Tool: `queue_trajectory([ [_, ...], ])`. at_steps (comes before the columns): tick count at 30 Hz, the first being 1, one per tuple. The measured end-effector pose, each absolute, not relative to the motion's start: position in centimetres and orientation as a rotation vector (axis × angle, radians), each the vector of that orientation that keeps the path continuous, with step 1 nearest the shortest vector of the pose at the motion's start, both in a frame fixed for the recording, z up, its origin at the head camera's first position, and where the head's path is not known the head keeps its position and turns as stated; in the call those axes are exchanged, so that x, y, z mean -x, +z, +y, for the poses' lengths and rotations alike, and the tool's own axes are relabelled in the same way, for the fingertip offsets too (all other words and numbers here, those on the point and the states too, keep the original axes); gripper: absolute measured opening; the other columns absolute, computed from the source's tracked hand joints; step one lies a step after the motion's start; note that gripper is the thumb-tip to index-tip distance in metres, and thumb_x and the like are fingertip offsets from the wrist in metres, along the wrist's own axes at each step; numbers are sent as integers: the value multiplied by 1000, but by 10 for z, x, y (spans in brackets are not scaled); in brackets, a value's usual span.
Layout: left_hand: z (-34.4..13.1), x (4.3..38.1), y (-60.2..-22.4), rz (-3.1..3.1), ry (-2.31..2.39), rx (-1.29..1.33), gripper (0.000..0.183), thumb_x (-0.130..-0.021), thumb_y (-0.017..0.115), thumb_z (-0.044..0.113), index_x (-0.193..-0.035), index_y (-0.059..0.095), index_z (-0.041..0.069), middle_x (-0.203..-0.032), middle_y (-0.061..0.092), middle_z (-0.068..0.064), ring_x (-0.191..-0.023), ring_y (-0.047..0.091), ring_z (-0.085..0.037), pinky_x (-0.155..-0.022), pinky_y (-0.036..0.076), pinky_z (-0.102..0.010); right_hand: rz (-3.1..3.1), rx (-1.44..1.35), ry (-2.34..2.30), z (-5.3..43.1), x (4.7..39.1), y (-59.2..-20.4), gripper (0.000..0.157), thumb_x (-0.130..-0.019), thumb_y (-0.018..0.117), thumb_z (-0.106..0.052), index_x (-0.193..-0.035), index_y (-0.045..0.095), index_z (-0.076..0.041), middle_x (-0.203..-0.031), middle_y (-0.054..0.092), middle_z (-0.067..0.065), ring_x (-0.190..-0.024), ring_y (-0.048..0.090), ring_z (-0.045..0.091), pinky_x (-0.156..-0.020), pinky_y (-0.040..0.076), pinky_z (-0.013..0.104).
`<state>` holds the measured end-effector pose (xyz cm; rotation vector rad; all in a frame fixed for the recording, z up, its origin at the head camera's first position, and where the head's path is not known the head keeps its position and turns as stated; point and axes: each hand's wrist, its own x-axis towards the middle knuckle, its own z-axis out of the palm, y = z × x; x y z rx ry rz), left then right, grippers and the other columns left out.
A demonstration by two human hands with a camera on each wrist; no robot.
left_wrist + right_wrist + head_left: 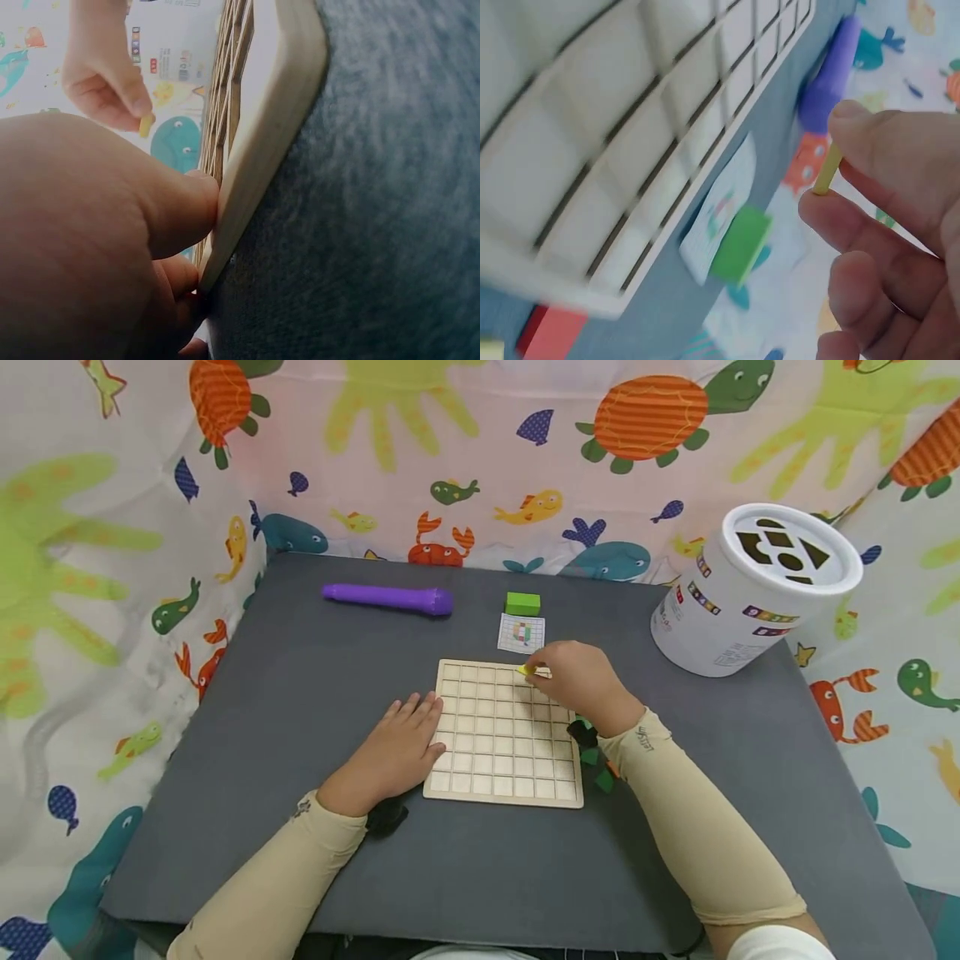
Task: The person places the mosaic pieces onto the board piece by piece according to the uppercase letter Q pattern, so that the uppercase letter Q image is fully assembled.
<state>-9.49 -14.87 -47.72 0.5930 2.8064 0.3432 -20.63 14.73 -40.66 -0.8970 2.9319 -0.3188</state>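
Note:
A pale wooden grid board [502, 735] lies flat on the grey table, its squares bare. Along its left edge rests my left hand [401, 747], fingers stretched out and thumb over the rim; in the left wrist view the thumb [191, 206] touches the board's side. My right hand [581, 685] is over the board's upper right part, pinching a thin yellow tile [828, 169] between thumb and index finger. Just beyond the board's top edge lies a small card [521, 633] with a coloured grid pattern, and behind it a green block [522, 604].
Several green pieces [590, 757] lie along the board's right side, partly hidden by the right forearm; a red block [551, 334] shows there in the right wrist view. A purple stick [386, 599] lies at the back left. A white bucket [720, 618] with a shape-cutout lid stands back right.

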Motion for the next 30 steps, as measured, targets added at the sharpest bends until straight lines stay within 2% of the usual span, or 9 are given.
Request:
queue_trajectory([
  [6,-143,99,-475,2789,327,-627,74,-115,46,43,-170,16,3,-176,13,-16,-162,9,-38,-130,7,-55,2944,928,-291,127,201,-411,16,-96,84,-26,-110,85,-18,-107,80,-1,-87,74,19,-61,58,37],
  [10,-143,99,-474,2786,325,-606,74,-115,46,42,-170,16,2,-176,13,-16,-162,9,-39,-130,8,-55,2926,938,-279,111,204,-420,16,-96,85,-28,-110,85,-20,-106,80,-4,-87,73,15,-59,56,35],
  [14,-144,98,-474,2791,326,-590,75,-115,47,41,-170,16,2,-176,13,-16,-162,9,-39,-129,8,-55,2921,959,-255,99,206,-429,13,-96,84,-29,-107,86,-23,-104,80,-7,-89,74,14,-63,59,38],
  [22,-145,98,-472,2787,344,-588,74,-115,49,40,-169,18,0,-176,15,-17,-162,11,-39,-129,9,-56,2901,993,-187,91,209,-442,9,-99,81,-29,-104,87,-25,-105,80,-9,-98,74,14,-83,61,39],
  [30,-145,97,-469,2795,338,-591,73,-115,50,37,-169,21,-2,-175,18,-19,-161,13,-41,-129,11,-57,2875,1077,-214,88,206,-443,9,-99,82,-25,-103,88,-20,-108,80,-5,-102,74,15,-85,62,37],
])
